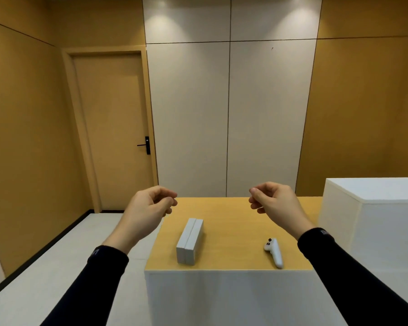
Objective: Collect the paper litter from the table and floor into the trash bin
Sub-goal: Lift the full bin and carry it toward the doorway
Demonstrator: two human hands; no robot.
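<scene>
My left hand [149, 209] hovers over the left edge of a wood-topped table [231, 231], its fingers loosely curled with nothing in them. Above the table's far right part, my right hand [275, 202] is held the same way, curled and holding nothing. Both arms wear black sleeves. No paper litter and no trash bin are in view.
Two white boxes [190, 242] stand side by side on the table. A white handheld controller [274, 252] lies at its front right. A taller white block [375, 220] stands to the right. A closed door [113, 128] is at the left, with pale floor [64, 260] before it.
</scene>
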